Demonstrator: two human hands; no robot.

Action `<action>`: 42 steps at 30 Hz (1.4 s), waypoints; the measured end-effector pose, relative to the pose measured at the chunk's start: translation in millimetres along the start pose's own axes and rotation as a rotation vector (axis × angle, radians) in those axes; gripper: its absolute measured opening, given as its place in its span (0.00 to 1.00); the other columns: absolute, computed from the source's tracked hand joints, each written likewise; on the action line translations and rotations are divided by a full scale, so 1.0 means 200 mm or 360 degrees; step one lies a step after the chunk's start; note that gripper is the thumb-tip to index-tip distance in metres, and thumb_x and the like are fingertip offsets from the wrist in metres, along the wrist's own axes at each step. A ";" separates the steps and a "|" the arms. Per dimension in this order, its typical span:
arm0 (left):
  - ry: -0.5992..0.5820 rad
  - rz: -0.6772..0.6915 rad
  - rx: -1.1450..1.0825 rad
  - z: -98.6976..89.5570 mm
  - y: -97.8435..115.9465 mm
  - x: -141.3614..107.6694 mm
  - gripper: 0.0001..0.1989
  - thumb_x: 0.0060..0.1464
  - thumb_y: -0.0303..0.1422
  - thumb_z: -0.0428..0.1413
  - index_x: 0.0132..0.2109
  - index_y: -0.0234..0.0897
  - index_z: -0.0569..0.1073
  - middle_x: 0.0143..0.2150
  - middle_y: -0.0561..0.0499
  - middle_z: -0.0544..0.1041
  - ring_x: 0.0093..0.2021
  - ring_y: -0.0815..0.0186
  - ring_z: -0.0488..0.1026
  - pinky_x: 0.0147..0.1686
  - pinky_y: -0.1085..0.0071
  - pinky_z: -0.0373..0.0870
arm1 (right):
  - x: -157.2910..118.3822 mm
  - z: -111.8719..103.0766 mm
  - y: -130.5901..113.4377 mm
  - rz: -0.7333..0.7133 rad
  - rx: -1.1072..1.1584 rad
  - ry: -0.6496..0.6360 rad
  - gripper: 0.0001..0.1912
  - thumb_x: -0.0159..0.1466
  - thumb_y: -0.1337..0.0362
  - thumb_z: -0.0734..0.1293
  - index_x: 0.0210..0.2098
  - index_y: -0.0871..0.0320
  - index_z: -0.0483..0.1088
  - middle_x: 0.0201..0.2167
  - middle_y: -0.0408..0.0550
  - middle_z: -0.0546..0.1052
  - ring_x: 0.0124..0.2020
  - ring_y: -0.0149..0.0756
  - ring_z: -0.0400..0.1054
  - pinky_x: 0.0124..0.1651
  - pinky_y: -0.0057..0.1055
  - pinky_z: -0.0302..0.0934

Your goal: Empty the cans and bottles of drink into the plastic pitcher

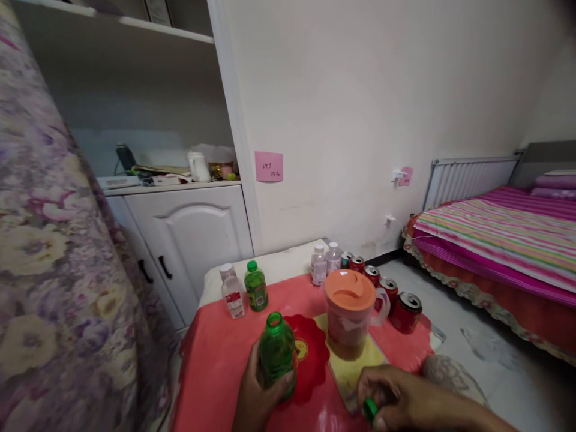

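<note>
My left hand [261, 384] is wrapped round an uncapped green bottle [276, 354], held upright over the left side of a red scalloped plate [312, 354]. To the right, my right hand [396, 393] pinches a small green cap [369, 409] between its fingers. Beyond it a clear pitcher [348, 327] with an orange lid [350, 290] stands on a yellow sheet [355, 375]. A capped green bottle [256, 288] and a clear bottle [234, 295] with a white cap stand at the back left of the red tablecloth [207, 366].
Two clear bottles [319, 267] stand behind the pitcher. Several cans [406, 313] line the table's right edge. A patterned rounded object [452, 378] lies beside my right forearm. A cabinet [198, 240], a floral curtain [58, 270] and a bed [504, 240] surround the table.
</note>
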State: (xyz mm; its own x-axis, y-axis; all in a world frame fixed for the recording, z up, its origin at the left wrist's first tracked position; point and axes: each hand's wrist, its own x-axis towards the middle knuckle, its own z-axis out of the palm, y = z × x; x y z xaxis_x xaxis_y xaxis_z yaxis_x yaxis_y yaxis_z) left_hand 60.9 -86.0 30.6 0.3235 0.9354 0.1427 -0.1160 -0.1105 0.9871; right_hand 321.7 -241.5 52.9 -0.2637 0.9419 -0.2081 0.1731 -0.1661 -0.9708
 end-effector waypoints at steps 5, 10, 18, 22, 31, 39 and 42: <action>0.0064 -0.0034 -0.0021 0.05 0.01 -0.01 0.39 0.35 0.40 0.71 0.55 0.38 0.68 0.48 0.47 0.82 0.49 0.52 0.78 0.47 0.64 0.77 | 0.00 -0.03 0.44 -0.0090 0.0191 0.0475 0.24 0.45 0.46 0.75 0.32 0.54 0.67 0.24 0.39 0.65 0.25 0.31 0.57 0.30 0.29 0.51; 0.0168 -0.0068 -0.0039 0.07 0.00 0.00 0.40 0.32 0.40 0.71 0.54 0.38 0.69 0.45 0.48 0.83 0.46 0.53 0.80 0.41 0.67 0.78 | -0.04 -0.14 0.48 -0.0166 0.0082 0.1014 0.22 0.47 0.45 0.72 0.30 0.53 0.65 0.25 0.40 0.67 0.27 0.37 0.62 0.31 0.33 0.55; 0.0051 -0.0101 0.0028 0.05 0.00 0.01 0.39 0.35 0.40 0.71 0.55 0.38 0.68 0.50 0.48 0.82 0.52 0.54 0.78 0.49 0.68 0.76 | 0.05 -0.29 0.52 -0.0180 -0.0360 0.1520 0.07 0.54 0.59 0.66 0.32 0.53 0.69 0.33 0.45 0.76 0.37 0.45 0.72 0.41 0.39 0.66; 0.0086 -0.0076 0.0002 0.06 0.00 0.00 0.39 0.34 0.40 0.71 0.55 0.38 0.69 0.46 0.49 0.82 0.47 0.55 0.79 0.43 0.68 0.77 | 0.14 -0.35 0.62 -0.0138 -0.0507 0.1641 0.05 0.54 0.61 0.65 0.30 0.54 0.67 0.31 0.45 0.77 0.35 0.44 0.72 0.41 0.37 0.66; 0.0160 -0.0109 -0.0085 0.07 0.05 -0.03 0.40 0.30 0.38 0.72 0.53 0.37 0.71 0.44 0.46 0.83 0.43 0.52 0.80 0.41 0.64 0.77 | 0.20 -0.38 0.76 -0.0144 -0.0586 0.1614 0.07 0.53 0.57 0.67 0.24 0.54 0.69 0.37 0.53 0.81 0.47 0.53 0.72 0.50 0.42 0.64; 0.0111 -0.0024 -0.0114 0.05 0.01 -0.03 0.39 0.32 0.37 0.71 0.54 0.37 0.69 0.46 0.45 0.81 0.46 0.51 0.78 0.44 0.63 0.76 | 0.14 -0.33 0.74 -0.0146 -0.0426 0.1706 0.16 0.53 0.51 0.70 0.37 0.54 0.77 0.46 0.54 0.81 0.49 0.54 0.74 0.53 0.45 0.67; 0.0035 -0.0024 -0.0067 0.03 -0.02 -0.02 0.37 0.36 0.36 0.70 0.55 0.38 0.68 0.47 0.46 0.80 0.47 0.52 0.77 0.45 0.63 0.75 | 0.10 -0.29 0.62 -0.0154 -0.0097 0.1769 0.21 0.55 0.49 0.69 0.43 0.53 0.76 0.47 0.54 0.81 0.46 0.52 0.76 0.44 0.39 0.73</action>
State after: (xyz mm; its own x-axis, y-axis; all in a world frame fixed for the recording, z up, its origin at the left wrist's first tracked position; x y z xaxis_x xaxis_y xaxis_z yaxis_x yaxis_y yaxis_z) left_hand 65.8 -91.1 25.7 0.3050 0.9440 0.1260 -0.1509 -0.0827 0.9851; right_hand 392.6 -226.6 -65.4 0.7116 0.6923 0.1199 0.2519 -0.0921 -0.9634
